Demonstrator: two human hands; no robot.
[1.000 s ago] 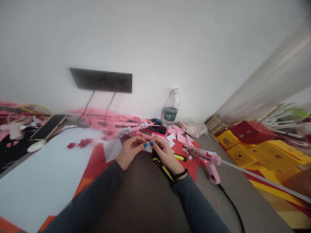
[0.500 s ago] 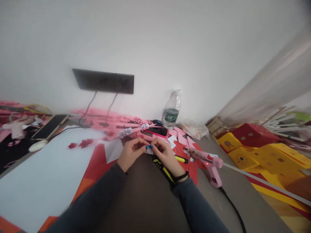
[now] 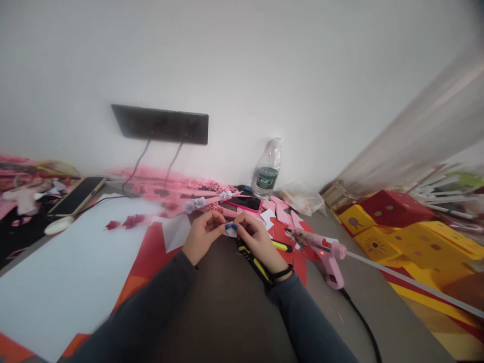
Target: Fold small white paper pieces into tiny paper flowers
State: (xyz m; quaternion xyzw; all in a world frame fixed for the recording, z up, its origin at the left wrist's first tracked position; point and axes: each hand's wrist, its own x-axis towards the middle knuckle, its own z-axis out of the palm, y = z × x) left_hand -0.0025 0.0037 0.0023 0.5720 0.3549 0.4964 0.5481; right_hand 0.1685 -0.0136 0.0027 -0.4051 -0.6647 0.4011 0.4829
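Left hand (image 3: 203,237): nearly closed, the small white paper (image 3: 231,233) pinched by thumb and fingertips, just below frame centre.
Right hand (image 3: 260,242): likewise nearly closed, the paper's other side pinched.
Bottle (image 3: 266,176): stood capped near the wall (image 3: 242,65), just right of centre; contents cannot be made out.
Plastic bag (image 3: 302,199): crumpled near it; contents blurred.

Bottle (image 3: 266,174) upright by wall (image 3: 242,65); dark panel (image 3: 162,124) on wall, two cords (image 3: 174,160) hanging; crumpled translucent item (image 3: 302,199) beside bottle, probably a bag.
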